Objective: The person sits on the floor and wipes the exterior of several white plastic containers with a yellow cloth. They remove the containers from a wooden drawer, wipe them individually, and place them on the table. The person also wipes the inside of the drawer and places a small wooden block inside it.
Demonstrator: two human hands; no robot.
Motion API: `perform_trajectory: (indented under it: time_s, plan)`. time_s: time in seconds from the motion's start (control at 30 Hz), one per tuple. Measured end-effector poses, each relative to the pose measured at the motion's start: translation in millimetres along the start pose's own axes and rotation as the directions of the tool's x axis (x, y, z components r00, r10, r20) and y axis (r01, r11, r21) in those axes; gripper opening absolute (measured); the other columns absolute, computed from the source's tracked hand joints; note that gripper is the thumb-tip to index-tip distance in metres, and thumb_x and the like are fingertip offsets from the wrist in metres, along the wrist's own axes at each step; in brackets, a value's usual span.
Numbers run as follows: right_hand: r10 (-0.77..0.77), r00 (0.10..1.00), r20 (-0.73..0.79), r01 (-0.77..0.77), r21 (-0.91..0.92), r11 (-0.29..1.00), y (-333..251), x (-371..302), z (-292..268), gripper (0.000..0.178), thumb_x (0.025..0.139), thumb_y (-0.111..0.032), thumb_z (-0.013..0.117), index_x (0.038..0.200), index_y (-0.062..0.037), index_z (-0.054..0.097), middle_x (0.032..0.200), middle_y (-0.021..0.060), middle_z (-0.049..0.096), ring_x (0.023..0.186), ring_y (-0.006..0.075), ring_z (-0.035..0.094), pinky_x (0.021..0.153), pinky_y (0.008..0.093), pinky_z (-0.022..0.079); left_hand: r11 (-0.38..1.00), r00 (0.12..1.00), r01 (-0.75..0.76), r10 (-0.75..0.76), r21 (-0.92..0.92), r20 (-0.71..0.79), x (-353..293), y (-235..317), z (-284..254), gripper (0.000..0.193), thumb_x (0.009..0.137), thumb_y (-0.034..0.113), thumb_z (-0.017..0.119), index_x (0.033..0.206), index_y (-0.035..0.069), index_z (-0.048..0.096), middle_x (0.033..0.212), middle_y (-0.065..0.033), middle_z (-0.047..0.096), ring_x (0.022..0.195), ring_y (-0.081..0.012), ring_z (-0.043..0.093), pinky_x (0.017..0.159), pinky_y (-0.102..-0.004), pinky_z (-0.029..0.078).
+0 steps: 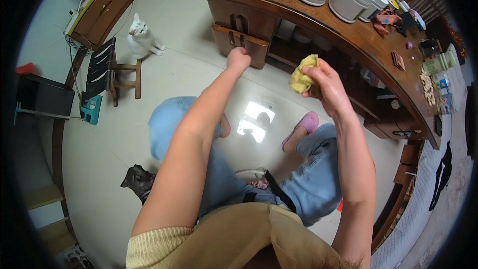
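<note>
My left hand (239, 60) is stretched forward, its fingers curled closed against the lower edge of a wooden drawer front (254, 41) on the brown cabinet. What its fingers grip, if anything, is hidden. Just above it are dark curved handles (241, 24). In my right hand (328, 82) is a crumpled yellow cloth (304, 75), pinched between thumb and fingers. It hangs in the air before the cabinet's open shelf (291, 45), apart from the wood.
Several white tubs (351, 0) line the cabinet top (383, 45), with small clutter at right. A white cat (142, 40) sits on the tiles by a folding stool (112, 72). A dark cat (138, 182) is beside my left leg. A teal dustpan (91, 109) stands at left.
</note>
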State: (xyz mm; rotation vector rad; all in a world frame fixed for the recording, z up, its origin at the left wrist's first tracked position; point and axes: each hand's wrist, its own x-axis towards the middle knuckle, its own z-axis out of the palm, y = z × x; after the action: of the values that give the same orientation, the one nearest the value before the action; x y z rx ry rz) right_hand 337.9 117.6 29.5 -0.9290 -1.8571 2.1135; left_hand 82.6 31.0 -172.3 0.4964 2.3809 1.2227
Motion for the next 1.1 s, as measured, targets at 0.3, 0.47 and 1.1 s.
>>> perform_trajectory:
  time_s: [0.3, 0.47, 1.1]
  plan:
    - [-0.108, 0.984, 0.142, 0.138, -0.216, 0.967, -3, 9, 16, 0.024, 0.085, -0.016, 0.07, 0.102, -0.0031, 0.059, 0.085, 0.0003, 0.061, 0.074, 0.0076, 0.056, 0.062, 0.0242, 0.047, 0.997, 0.946, -0.027, 0.049, 0.075, -0.32, 68, -17, 19, 0.04, 0.081, 0.025, 0.071, 0.11, 0.001, 0.06, 0.105, -0.0174, 0.068, 0.099, -0.0356, 0.064, 0.086, -0.0434, 0.051]
    - [-0.114, 0.988, 0.104, 0.134, -0.211, 0.968, -14, 14, 25, 0.023, 0.085, -0.015, 0.071, 0.101, -0.0028, 0.059, 0.084, -0.0003, 0.06, 0.077, 0.0067, 0.054, 0.068, 0.0239, 0.046, 0.983, 0.952, 0.037, 0.02, 0.179, -0.306, 39, -12, 2, 0.034, 0.076, 0.028, 0.075, 0.099, 0.005, 0.064, 0.088, -0.013, 0.071, 0.085, -0.0314, 0.068, 0.076, -0.0423, 0.053]
    - [-0.306, 0.95, 0.071, 0.313, -0.268, 0.911, 3, 21, 30, 0.035, 0.088, -0.025, 0.069, 0.111, -0.0021, 0.059, 0.093, 0.0059, 0.065, 0.083, 0.012, 0.06, 0.073, 0.0288, 0.05, 0.979, 0.876, -0.161, 0.085, -0.123, -0.474, -71, -3, -16, 0.058, 0.084, 0.017, 0.067, 0.134, -0.001, 0.045, 0.132, -0.0257, 0.051, 0.121, -0.0367, 0.051, 0.101, -0.038, 0.041]
